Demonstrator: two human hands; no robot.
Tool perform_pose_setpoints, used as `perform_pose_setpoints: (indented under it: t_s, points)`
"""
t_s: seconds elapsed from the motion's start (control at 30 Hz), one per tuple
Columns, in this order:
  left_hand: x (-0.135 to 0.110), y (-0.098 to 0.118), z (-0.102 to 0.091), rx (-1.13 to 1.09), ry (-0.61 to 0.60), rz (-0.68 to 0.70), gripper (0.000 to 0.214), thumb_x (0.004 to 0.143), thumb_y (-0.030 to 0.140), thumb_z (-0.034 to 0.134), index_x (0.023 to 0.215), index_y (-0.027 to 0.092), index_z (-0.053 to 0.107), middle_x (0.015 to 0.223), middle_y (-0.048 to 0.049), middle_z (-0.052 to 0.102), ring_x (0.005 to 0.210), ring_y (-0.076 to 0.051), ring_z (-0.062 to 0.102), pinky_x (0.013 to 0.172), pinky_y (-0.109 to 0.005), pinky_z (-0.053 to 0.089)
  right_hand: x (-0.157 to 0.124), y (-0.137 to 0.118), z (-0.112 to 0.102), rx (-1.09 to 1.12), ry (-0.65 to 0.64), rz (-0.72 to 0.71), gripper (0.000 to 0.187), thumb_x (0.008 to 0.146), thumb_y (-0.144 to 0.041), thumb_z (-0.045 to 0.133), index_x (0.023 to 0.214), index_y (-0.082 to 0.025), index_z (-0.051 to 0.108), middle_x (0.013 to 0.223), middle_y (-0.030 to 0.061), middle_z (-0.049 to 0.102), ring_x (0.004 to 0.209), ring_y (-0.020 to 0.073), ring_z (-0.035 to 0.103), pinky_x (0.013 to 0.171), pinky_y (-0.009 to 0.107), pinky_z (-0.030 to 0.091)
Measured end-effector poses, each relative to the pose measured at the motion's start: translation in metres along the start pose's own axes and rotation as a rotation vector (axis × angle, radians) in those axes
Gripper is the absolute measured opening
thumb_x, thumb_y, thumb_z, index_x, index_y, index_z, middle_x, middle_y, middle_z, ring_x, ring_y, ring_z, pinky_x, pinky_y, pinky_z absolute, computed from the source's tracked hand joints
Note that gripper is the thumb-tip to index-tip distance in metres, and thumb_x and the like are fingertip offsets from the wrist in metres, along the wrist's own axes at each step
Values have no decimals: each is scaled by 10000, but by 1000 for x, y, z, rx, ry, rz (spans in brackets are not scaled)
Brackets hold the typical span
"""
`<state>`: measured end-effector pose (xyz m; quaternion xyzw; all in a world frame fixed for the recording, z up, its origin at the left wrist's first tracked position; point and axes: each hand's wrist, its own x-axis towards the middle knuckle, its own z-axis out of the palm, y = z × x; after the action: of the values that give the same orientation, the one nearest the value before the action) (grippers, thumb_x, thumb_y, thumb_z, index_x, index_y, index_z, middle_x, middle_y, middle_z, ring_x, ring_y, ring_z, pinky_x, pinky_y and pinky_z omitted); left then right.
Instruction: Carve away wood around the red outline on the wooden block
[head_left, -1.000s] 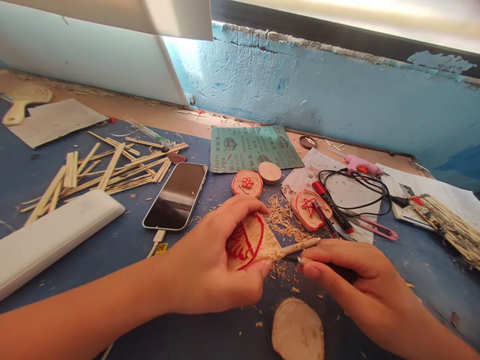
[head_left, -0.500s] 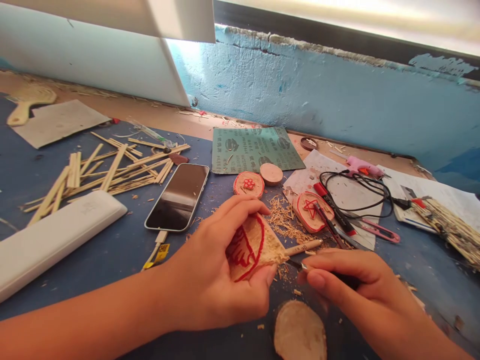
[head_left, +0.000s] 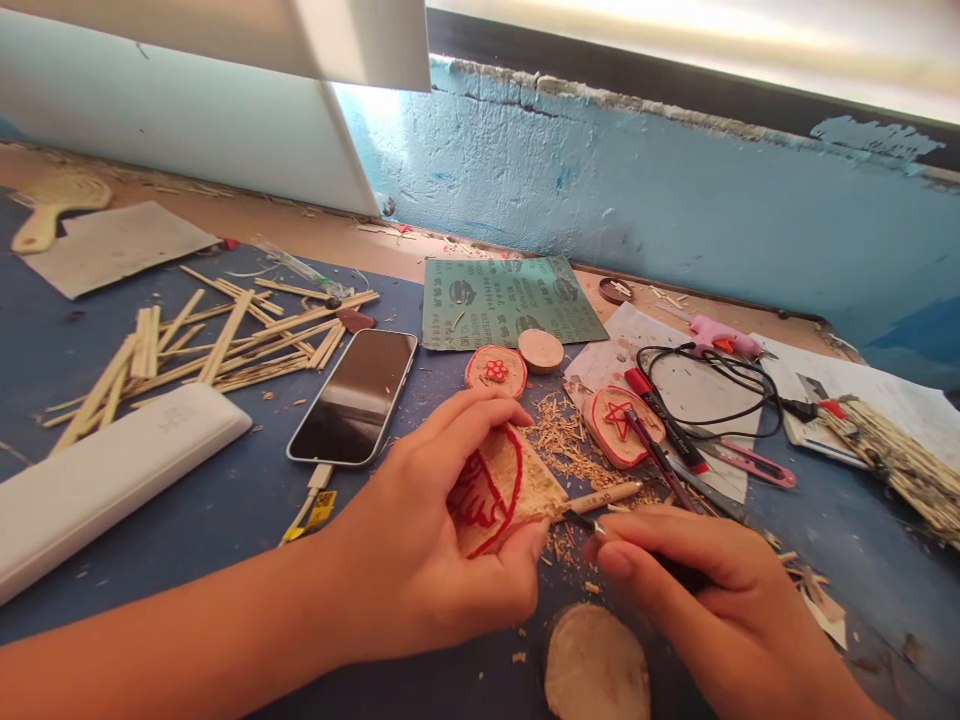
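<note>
Above a blue worktop [head_left: 225, 500], the left hand [head_left: 420, 560] pinches a red-marked wood slice [head_left: 495, 490]. The right hand [head_left: 697, 590], grip clenched round a thin carving tool [head_left: 589, 522], has edged its blade against the slice's corner; carving seems ongoing.

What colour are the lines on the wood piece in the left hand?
Red, on the wood piece; head view.
</note>
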<state>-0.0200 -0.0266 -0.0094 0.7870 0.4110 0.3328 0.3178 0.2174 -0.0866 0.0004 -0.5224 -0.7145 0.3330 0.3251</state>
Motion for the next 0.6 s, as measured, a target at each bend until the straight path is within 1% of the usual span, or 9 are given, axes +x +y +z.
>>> perform_pose_setpoints:
  t_s: [0.1, 0.17, 0.23, 0.3, 0.37, 0.43, 0.53, 0.6]
  points:
    - [2, 3, -1, 12, 2, -25, 616, 740, 288, 733, 1327, 185, 577, 1380, -111, 618, 1256, -286, 636, 1131, -409, 516, 0, 1, 0, -146, 122, -209, 91, 964, -184, 705, 923, -226, 776, 801, -10, 805, 646, 122, 760, 609, 143, 597]
    - [2, 4, -1, 20, 6, -34, 600, 741, 278, 732, 1313, 188, 577, 1370, -106, 626, 1241, -281, 641, 1107, -397, 531, 0, 1, 1, -234, 186, -303, 103, 957, -162, 710, 1014, -208, 782, 878, 15, 837, 706, 132, 794, 686, 134, 627]
    - [2, 5, -1, 29, 2, -47, 585, 747, 275, 735, 1304, 194, 576, 1368, -99, 631, 1229, -278, 646, 1075, -385, 550, -2, 3, 2, -331, 227, -354, 116, 976, -174, 700, 1055, -190, 783, 923, 48, 851, 738, 154, 813, 737, 150, 651]
    - [2, 5, -1, 47, 1, -77, 587, 762, 278, 736, 1320, 198, 572, 1382, -100, 625, 1232, -281, 645, 1077, -399, 549, -5, 5, 4, -421, 262, -393, 130, 993, -178, 688, 1089, -182, 776, 953, 70, 855, 756, 174, 820, 770, 180, 666]
    - [1, 3, -1, 61, 1, -102, 590, 788, 296, 729, 1347, 198, 567, 1405, -110, 608, 1257, -294, 630, 1113, -439, 523, -9, 7, 4, -497, 266, -419, 175, 1001, -154, 675, 1155, -177, 755, 995, 84, 853, 800, 189, 822, 815, 209, 671]
    - [0, 2, 0, 65, 0, -124, 594, 817, 325, 720, 1373, 196, 557, 1437, -127, 586, 1296, -312, 605, 1147, -485, 491, -13, 10, 3, -558, 236, -428, 260, 1009, -124, 653, 1255, -174, 718, 1033, 90, 845, 840, 194, 816, 832, 229, 668]
    - [1, 3, 1, 49, -22, -171, 589, 856, 395, 706, 1391, 201, 551, 1450, -144, 583, 1301, -337, 596, 1152, -534, 477, -15, 13, 1, -633, 192, -434, 418, 1011, -88, 637, 1418, -180, 636, 1058, 88, 832, 864, 202, 798, 789, 269, 657]
    - [3, 4, 1, 27, -17, -221, 572, 881, 440, 685, 1384, 199, 562, 1425, -146, 601, 1281, -346, 603, 1145, -552, 476, -15, 14, 1, -667, 188, -450, 484, 999, -70, 650, 1470, -172, 607, 1063, 94, 822, 874, 213, 788, 772, 296, 642]
